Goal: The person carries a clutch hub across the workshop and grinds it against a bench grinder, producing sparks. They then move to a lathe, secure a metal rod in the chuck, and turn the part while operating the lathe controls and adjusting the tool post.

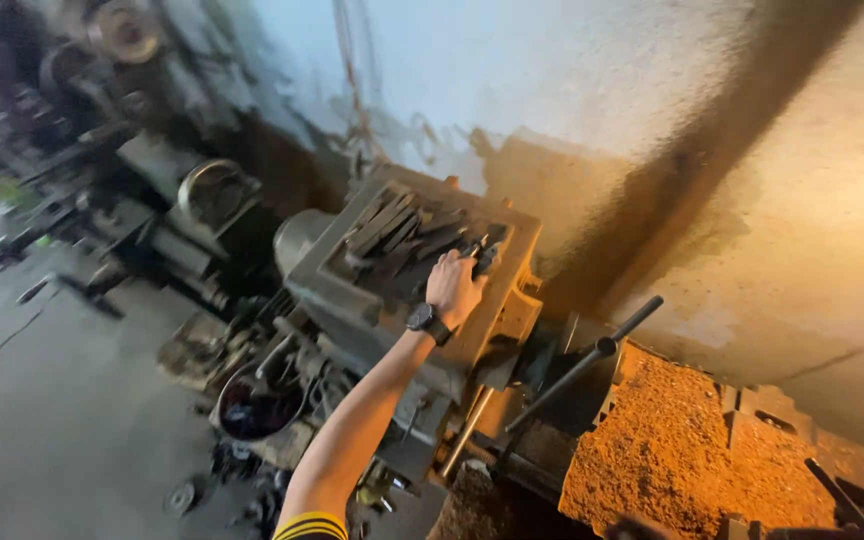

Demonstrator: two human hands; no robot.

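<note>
1. The lathe (pixel 392 300), grey and heavy, is filling the middle of the view, and its flat headstock top is serving as a tray (pixel 512 240) directly under the fingers. Anything nudged past that rim is likely to be dropping into the machine's moving parts below the fingers, or onto the floor.
2. A mound of orange-brown shavings (pixel 672 450) is lying well below and to the right of the fingers. Something small falling there could be getting buried and lost.
3. A long dark lever (pixel 582 360) is slanting up just below and to the right of the fingers. The outstretched forearm could be knocking it, judging by how close it is passing.
4. A pile of dark metal bars and tools (pixel 402 235) is lying loose and crossed just left of the fingers. Pulling one piece out could be shifting the others, pinching skin or sending a bar sliding.
5. The one hand (pixel 452 285) in view, wearing a black watch (pixel 428 322), seems to be the left; the right is out of sight. Its fingers (pixel 470 255) are curling narrowly around a small dark tool (pixel 484 252) at the pile's right edge, though the grip's firmness I cannot tell. A greasy handle could be slipping.
</note>
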